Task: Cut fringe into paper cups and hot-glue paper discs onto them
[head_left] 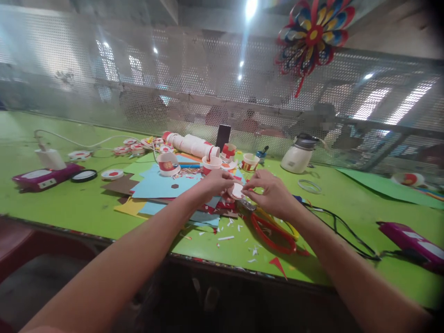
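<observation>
Above the middle of the green table, my left hand (218, 183) is closed on a small round white paper disc (237, 190). My right hand (268, 192) has its thumb and fingertips pinched at the disc's right edge. Just below the hands lie scissors with red-orange handles (274, 241), their blades partly hidden. A second, yellow handle shows beside them. Left of my hands is a pile of light-blue paper (156, 186) and other coloured sheets. A white-and-red paper cup (211, 163) stands right behind my left hand.
More paper cups (249, 162), a long roll of stacked cups (190, 144), a phone (223, 136) and a white kettle (296, 155) stand behind. Purple power strips (48, 176) lie at both sides, with cables. Paper scraps (255, 251) litter the front edge. A paper flower (314, 34) hangs above.
</observation>
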The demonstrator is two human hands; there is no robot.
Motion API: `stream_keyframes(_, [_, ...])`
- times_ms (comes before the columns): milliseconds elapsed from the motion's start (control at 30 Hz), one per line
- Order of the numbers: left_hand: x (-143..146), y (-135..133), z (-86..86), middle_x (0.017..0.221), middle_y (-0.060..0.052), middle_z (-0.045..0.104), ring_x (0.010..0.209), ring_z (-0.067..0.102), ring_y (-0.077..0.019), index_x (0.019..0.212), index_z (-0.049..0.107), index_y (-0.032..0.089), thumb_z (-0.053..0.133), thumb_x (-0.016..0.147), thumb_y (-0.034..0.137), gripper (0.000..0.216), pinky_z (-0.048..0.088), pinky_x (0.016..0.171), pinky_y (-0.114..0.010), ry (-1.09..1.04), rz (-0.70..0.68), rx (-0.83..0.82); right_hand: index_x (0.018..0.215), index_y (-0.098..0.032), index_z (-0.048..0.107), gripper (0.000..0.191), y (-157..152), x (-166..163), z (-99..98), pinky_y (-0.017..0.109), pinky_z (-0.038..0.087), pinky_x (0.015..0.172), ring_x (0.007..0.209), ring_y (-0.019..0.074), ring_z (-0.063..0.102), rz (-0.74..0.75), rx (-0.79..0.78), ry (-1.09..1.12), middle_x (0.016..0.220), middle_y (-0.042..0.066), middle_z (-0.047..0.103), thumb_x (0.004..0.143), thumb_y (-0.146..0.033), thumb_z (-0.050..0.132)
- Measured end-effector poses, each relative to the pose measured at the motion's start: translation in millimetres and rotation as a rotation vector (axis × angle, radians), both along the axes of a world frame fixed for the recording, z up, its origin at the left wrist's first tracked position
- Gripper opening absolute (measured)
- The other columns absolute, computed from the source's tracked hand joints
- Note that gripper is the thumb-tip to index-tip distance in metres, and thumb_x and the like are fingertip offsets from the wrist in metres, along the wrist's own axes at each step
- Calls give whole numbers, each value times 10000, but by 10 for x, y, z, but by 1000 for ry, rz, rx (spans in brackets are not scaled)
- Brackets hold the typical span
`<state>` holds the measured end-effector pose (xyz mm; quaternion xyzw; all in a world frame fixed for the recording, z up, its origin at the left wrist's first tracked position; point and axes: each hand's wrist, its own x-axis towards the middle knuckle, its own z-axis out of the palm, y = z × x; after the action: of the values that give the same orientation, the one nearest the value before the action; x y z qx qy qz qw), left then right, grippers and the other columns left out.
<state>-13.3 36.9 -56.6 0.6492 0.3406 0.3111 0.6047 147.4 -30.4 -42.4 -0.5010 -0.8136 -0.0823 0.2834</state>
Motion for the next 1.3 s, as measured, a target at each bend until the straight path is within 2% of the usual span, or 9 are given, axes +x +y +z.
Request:
stream_keyframes(233, [32,-56,-42,568,-28,621,432,554,-96,697,575,96,539,691,72,44,476,458,-233,-7,-54,19,728,-174,712,106,-104,-51,-11,326,373,681,760,192,458,-1,-27,-124,748,51,522,786,-172,624])
stream_keyframes(533, [54,-106,-15,538,-48,625,385,541,-108,718,607,94,532,703,67,82,436,414,-227,16,-32,28,723,-188,715,165,-102,-75,-10,328,338,671,758,204,436,16,-60,-247,754,70,540,822,-171,584])
stream_keyframes(867, [28,-111,12,568,-53,624,406,541,-98,697,613,82,536,723,108,85,432,421,-215,16,-51,23,778,-195,703,198,-198,-74,107,324,349,687,797,200,462,107,-127,-334,834,78,575,870,-208,529])
stream_keyframes(1000, [31,-93,-15,603,-57,634,426,549,-100,728,615,82,513,698,59,109,463,452,-236,0,-34,-7,770,-195,701,150,-218,-86,87,336,341,697,814,211,464,118,-128,-337,861,80,589,835,-164,569])
stream_keyframes(1133, [37,-71,-46,634,-68,641,445,565,-108,724,606,83,512,681,50,109,463,448,-237,-15,-32,-18,763,-186,702,134,-188,-73,50,334,335,677,772,204,460,105,-108,-298,799,69,589,815,-143,587])
stream_keyframes(1300, [30,-41,-60,554,-46,614,410,550,-107,652,582,100,508,649,33,100,463,441,-236,-33,-42,-27,736,-187,701,159,-154,-39,40,327,348,682,748,187,474,118,-87,-227,751,52,586,807,-116,578])
